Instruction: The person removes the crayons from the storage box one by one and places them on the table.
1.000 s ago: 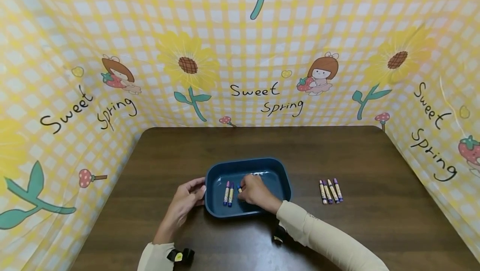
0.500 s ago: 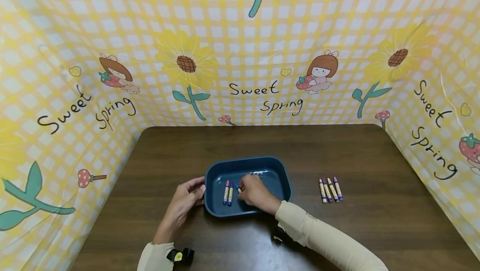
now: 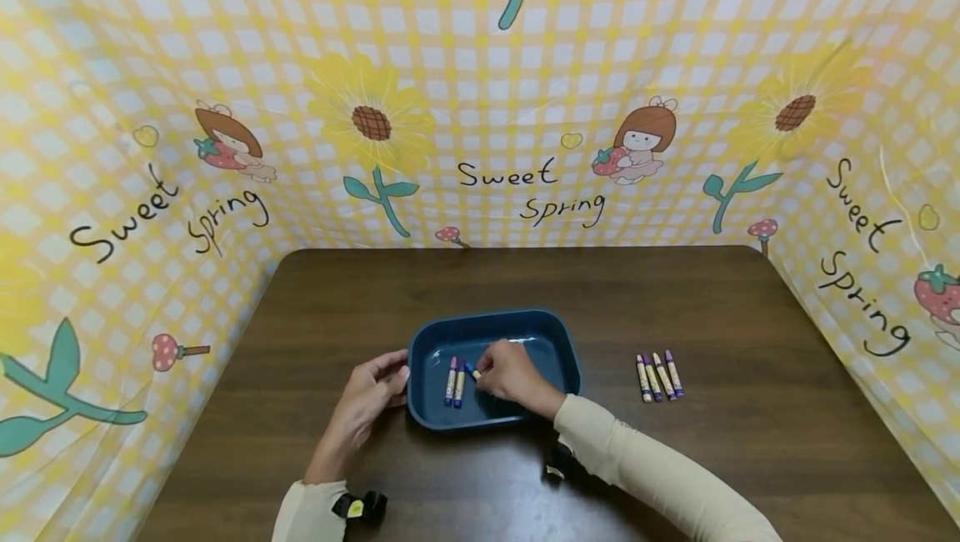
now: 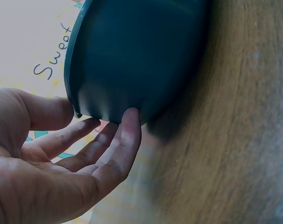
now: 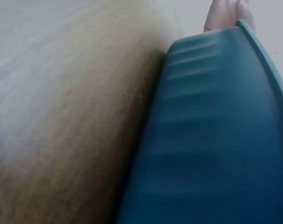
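Observation:
A dark blue plastic tray [image 3: 553,358] sits on the wooden table. My left hand [image 3: 367,392] holds its left end, thumb at the rim and fingers against the outer wall [image 4: 132,65], as the left wrist view shows. Inside the tray, my right hand [image 3: 513,372] pinches a blue crayon [image 3: 472,371], whose blue tip pokes out at a slant. Just left of it lie a pink-tipped crayon [image 3: 451,382] and a purple crayon [image 3: 460,385], side by side. The right wrist view has the tray's side wall [image 5: 197,116]; my right hand is hidden there.
To the right of the tray, several crayons [image 3: 660,377] lie in a row on the table [image 3: 720,308]. A yellow checked cloth [image 3: 495,108] hangs behind the table and along both sides.
The blue crayon has shifted slightly left with my right fingers, and more of its tip shows beside the purple crayon. My left hand keeps its hold on the tray.

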A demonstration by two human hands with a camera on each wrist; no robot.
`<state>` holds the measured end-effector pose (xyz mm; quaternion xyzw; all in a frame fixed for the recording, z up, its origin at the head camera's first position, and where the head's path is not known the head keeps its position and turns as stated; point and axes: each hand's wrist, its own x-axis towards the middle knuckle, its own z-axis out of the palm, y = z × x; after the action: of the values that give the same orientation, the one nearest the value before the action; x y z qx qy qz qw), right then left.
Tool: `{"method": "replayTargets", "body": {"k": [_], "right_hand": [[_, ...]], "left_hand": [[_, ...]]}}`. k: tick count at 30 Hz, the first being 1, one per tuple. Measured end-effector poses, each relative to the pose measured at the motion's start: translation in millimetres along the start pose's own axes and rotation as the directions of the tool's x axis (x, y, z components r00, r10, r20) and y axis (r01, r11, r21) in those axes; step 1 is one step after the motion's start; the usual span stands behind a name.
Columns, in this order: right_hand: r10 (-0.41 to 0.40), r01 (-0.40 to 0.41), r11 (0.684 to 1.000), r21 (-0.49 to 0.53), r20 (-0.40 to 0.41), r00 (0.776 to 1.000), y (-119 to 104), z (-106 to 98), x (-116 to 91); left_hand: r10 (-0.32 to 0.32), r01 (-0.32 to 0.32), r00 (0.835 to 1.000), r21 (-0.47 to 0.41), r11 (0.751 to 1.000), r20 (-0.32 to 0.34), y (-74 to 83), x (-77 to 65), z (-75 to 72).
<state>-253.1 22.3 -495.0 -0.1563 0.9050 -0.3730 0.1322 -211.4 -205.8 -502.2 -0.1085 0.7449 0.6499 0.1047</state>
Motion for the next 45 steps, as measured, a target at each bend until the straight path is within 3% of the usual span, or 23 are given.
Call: {"method": "replayTargets", "body": {"k": [9, 18, 33, 45], "right_hand": [[0.158, -0.161, 0.96, 0.23, 0.031, 0.987, 7, -9, -4], [0.212, -0.225, 0.873, 0.432, 0.077, 0.974, 8, -27, -4], [0.19, -0.206, 0.791, 0.576, 0.088, 0.978, 17, -45, -13], [0.144, -0.152, 0.697, 0.701, 0.071, 0.987, 24, -70, -23]], "left_hand": [[-0.012, 0.012, 1.0, 0.024, 1.0, -0.001, -0.6, -0.4, 0.8], [0.004, -0.004, 1.0, 0.039, 0.999, 0.001, 3.5, 0.7, -0.8], [-0.01, 0.009, 1.0, 0.04, 0.999, 0.006, 1.2, -1.1, 0.6], [-0.001, 0.001, 1.0, 0.045, 0.999, 0.005, 0.6, 0.0, -1.0]]}}
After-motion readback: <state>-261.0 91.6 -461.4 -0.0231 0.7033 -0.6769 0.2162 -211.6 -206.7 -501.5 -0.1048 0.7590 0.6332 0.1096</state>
